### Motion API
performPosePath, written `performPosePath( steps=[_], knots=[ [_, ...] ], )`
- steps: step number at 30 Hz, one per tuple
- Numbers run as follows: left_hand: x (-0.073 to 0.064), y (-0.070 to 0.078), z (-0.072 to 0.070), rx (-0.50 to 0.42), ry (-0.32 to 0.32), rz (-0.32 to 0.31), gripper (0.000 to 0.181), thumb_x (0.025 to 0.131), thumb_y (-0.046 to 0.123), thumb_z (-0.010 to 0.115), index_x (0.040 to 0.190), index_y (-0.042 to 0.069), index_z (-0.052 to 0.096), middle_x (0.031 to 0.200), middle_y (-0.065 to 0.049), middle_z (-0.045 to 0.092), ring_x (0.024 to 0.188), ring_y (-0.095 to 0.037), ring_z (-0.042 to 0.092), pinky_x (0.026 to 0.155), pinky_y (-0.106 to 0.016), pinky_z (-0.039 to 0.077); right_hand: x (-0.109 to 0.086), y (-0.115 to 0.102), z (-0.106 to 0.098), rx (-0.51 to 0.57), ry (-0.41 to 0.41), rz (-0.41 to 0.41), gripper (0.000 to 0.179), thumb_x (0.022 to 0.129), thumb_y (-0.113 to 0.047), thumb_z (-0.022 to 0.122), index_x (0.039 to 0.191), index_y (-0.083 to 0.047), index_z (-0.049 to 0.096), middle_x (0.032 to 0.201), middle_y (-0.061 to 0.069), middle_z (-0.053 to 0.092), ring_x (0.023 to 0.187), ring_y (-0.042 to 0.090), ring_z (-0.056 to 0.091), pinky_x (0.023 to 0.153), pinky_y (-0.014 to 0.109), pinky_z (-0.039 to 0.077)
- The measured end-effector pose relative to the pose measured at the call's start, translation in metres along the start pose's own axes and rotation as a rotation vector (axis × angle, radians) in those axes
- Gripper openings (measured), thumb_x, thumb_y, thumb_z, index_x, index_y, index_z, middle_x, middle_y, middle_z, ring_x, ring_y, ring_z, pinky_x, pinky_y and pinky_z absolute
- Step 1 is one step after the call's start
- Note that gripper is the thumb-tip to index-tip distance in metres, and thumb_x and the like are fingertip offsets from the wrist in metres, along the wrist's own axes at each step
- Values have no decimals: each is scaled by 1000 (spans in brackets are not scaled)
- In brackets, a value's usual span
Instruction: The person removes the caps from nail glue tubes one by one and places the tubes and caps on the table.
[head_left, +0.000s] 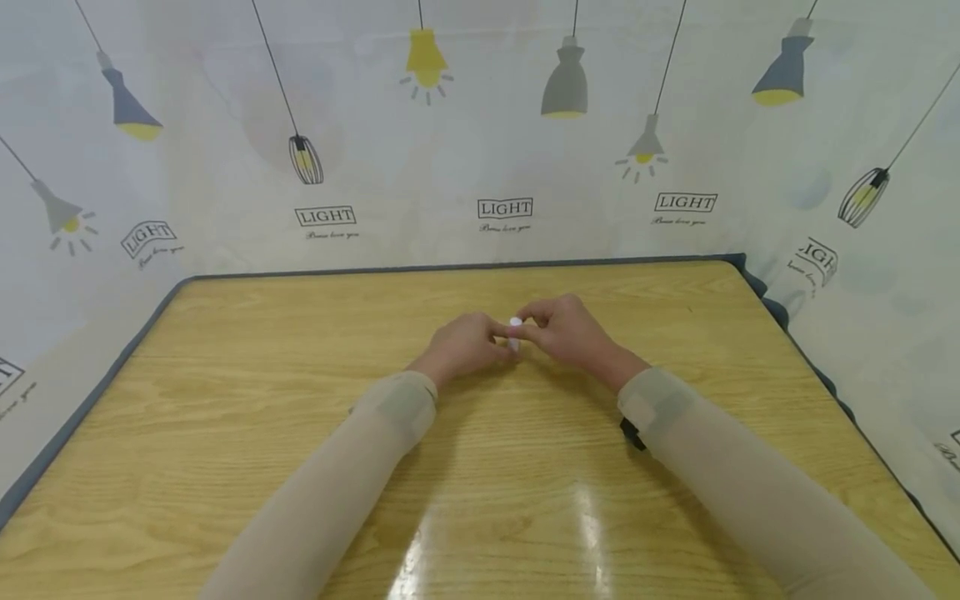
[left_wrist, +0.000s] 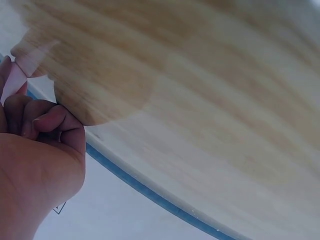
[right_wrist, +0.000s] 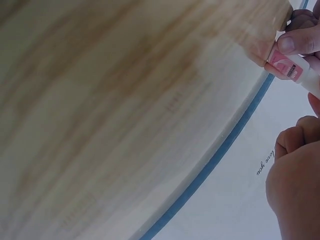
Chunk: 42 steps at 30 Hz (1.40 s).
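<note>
A small white bottle [right_wrist: 286,65] with a pink printed label stands upright between the two hands, close over the far middle of the table. My left hand [head_left: 467,346] grips its body from the left, thumb lying across the label in the right wrist view. From the other side, my right hand [head_left: 572,332] pinches the white cap [head_left: 515,321] at the top with thumb and forefinger. In the left wrist view the curled left hand [left_wrist: 47,155] covers most of the bottle. The remaining fingers of the right hand [right_wrist: 300,170] are folded in.
Beneath the hands lies a glossy wood-grain table [head_left: 285,433] with a dark blue edge. A pale curtain [head_left: 412,167] printed with hanging lamps surrounds its back and sides. Light-coloured sleeves [head_left: 315,492] cover both forearms, and a black strap piece [head_left: 632,433] shows under the right cuff.
</note>
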<state>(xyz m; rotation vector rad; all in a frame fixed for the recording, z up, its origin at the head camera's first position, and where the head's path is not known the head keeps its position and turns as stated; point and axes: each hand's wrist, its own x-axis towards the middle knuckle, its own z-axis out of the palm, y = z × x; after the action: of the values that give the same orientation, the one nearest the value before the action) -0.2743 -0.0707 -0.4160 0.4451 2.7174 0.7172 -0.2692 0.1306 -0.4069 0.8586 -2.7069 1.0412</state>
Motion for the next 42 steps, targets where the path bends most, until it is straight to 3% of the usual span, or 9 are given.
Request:
performPosePath(
  steps=[4, 15, 21, 30, 35, 42],
  knots=[
    [1, 0, 1, 5, 4, 1, 45, 95, 52, 76, 136, 33, 74, 127, 3, 76, 105, -18, 65, 95, -45, 55, 0, 1, 0, 2, -1, -13, 17, 98, -23, 79, 106, -9, 85, 54, -6, 43, 51, 6, 32, 55, 24, 32],
    [1, 1, 0, -11, 0, -1, 46, 96, 52, 75, 136, 29, 74, 136, 2, 74, 119, -20, 68, 104, -49, 54, -1, 5, -1, 49, -45, 20, 22, 101, -25, 76, 115, -10, 83, 53, -7, 38, 51, 9, 31, 55, 25, 29],
    [0, 1, 0, -10, 0, -7, 47, 95, 52, 76, 136, 28, 74, 133, 5, 74, 112, -18, 65, 102, -46, 54, -1, 6, -1, 87, -60, 29, 25, 101, -21, 75, 120, -7, 81, 51, -7, 37, 50, 9, 29, 54, 25, 28],
    [-1, 0, 0, -29, 2, -8, 44, 95, 52, 77, 133, 30, 76, 143, 2, 71, 121, -19, 66, 106, -48, 53, -1, 5, 3, 29, -21, 9, 24, 99, -23, 78, 112, -5, 82, 55, -7, 32, 52, 9, 25, 54, 24, 27],
    [-2, 1, -1, -34, -2, -12, 43, 95, 52, 77, 132, 31, 77, 143, 2, 71, 116, -19, 65, 106, -48, 53, 0, 2, 4, -20, 15, 37, 22, 96, -29, 82, 103, -8, 81, 57, -6, 33, 54, 10, 26, 55, 25, 27],
    [-3, 2, -2, -41, 0, -17, 45, 95, 51, 77, 134, 30, 75, 144, 1, 71, 124, -20, 66, 108, -49, 53, 0, -1, 2, 36, 31, 75, 16, 95, -23, 83, 100, -8, 83, 57, -6, 36, 54, 11, 29, 56, 25, 30]
  ],
)
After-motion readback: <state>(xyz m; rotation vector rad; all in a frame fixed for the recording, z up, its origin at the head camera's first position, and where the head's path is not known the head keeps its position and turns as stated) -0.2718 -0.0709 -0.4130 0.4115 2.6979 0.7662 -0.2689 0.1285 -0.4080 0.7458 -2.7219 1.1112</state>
